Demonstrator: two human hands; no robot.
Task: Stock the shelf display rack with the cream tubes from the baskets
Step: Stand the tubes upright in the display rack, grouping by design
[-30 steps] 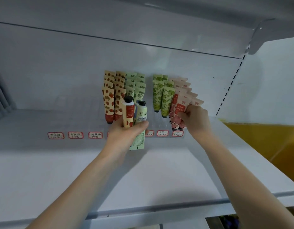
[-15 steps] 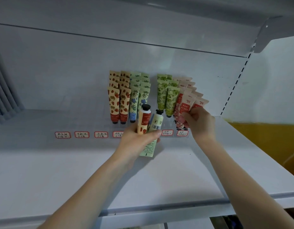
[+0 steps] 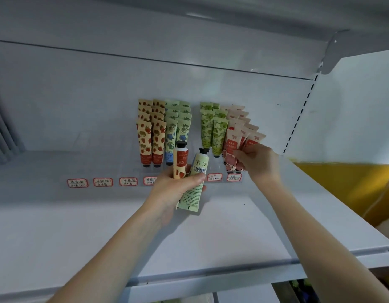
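White metal shelf carries all you're working on. Your left hand is in front of the rack, fingers and thumb wrapped round two tubes held caps-up. On the left is a cream tube with a red label and black cap. A pale green tube with a barcode and black cap touches it on the right, tilted a little rightward. Both sit before the rack's lower edge, btwn the blue-flower cols and the green-leaf cols.

Your right hand is at the rack's right end, fingers curled onto the lower part of the pale pink tubes with red labels. It grips the front ones, but you can't tell how many, since the hand covers their lower ends.

Hard to make out: the clear plastic display rack nearly vanishes vs. the white back panel, w/ only faint edges showing. Handwriting on the red-bordered labels along its front is too small to read, and your left hand partly hides one of them.

Rack contents, left to right:
- cream tubes with strawberry print, two cols, several deep
- pale green tubes with blue flowers, two cols
- green tubes with leaf print, two cols
- the pink ones, fanned out rightward

Those whose caps show stand caps-down. A yellow panel shows beyond the shelf's right edge.
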